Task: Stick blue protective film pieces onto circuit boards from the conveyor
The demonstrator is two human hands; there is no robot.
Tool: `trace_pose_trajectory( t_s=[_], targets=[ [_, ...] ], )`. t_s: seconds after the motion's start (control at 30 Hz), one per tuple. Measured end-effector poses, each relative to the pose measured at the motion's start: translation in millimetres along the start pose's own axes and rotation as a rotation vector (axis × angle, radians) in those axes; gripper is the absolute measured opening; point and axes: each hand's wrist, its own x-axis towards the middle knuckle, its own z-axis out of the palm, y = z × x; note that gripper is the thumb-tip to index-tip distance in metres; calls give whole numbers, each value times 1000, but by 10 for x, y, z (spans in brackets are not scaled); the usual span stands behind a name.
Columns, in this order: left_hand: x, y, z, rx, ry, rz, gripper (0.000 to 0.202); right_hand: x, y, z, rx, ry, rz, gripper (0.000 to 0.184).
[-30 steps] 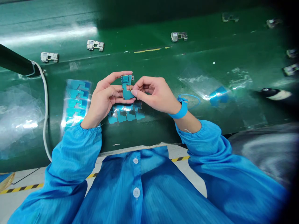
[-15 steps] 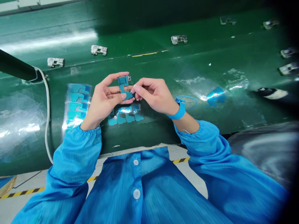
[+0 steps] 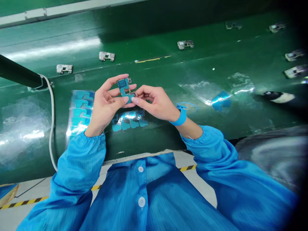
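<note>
A small circuit board (image 3: 124, 89) is held up in front of the person, clear of the surface below. It is a narrow, irregular piece in teal-blue, with a cut-out along one side. A darker square component (image 3: 122, 84) sits at its upper end, a small metal part (image 3: 129, 80) projects at the top corner, and thin gold-coloured traces show near its lower end. Finer markings are too small to read. The board lies between the two hands, with its lower end at the meeting point of both thumbs. The left hand (image 3: 106, 104) is partly closed and cups the board from the left: its thumb presses the lower end, and its fingers (image 3: 117, 84) curve up behind the board. The right hand (image 3: 155, 103) is also partly closed and pinches the lower right edge between thumb and bent fingers (image 3: 144, 91). Directly below the hands, a clear backing sheet (image 3: 128, 119) carries teal film pieces, and a longer strip of teal film pieces (image 3: 80, 112) lies just left of the left wrist. Both rest on a green work surface (image 3: 154, 65), along which metal brackets (image 3: 106, 56) lie in a spaced row well beyond the hands. A blue wrist strap (image 3: 181, 117) encircles the right wrist. Blue smock sleeves (image 3: 80, 163) are gathered at both wrists.
</note>
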Motion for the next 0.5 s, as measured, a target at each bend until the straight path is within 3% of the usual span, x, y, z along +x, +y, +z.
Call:
trace_pose_trajectory(
  t_s=[0.23,0.5],
  targets=[
    [-4,-110,40,15,33,51,57,-14,-2,57,4,10,-32,34],
    [10,-135,109,-13,121,4,42,-18,-13,62,-32,-3,-60,30]
  ],
)
